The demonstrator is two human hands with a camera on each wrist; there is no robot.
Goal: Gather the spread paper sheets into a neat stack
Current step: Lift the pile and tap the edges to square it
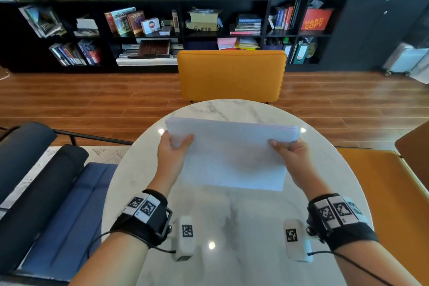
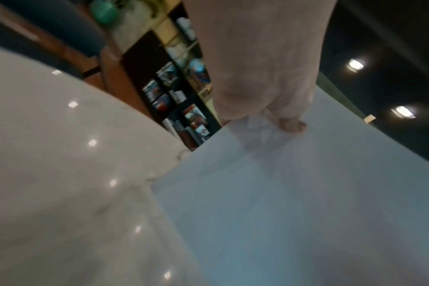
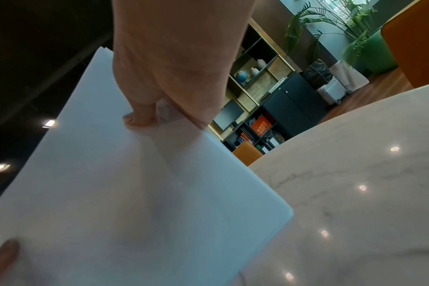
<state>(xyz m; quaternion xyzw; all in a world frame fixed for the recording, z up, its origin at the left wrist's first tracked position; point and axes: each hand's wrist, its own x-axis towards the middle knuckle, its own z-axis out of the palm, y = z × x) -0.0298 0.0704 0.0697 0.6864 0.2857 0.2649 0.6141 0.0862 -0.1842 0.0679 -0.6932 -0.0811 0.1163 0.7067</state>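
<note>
A stack of white paper sheets [image 1: 234, 155] is held tilted above the round marble table [image 1: 232, 227], its near edge lowest. My left hand [image 1: 173, 146] grips the stack's left side, thumb on top, fingers hidden beneath. My right hand [image 1: 289, 151] grips the right side the same way. In the left wrist view the thumb of the left hand [image 2: 282, 116] presses on the paper sheets [image 2: 294, 203]. In the right wrist view the right hand [image 3: 145, 114] pinches the paper sheets [image 3: 135, 193], and a fingertip of the other hand [image 3: 3, 253] shows at the lower left.
An orange chair [image 1: 232, 75] stands at the table's far side and another orange seat [image 1: 390, 186] at the right. A dark blue cushioned seat [image 1: 65, 204] lies to the left. Black bookshelves [image 1: 162, 30] line the far wall.
</note>
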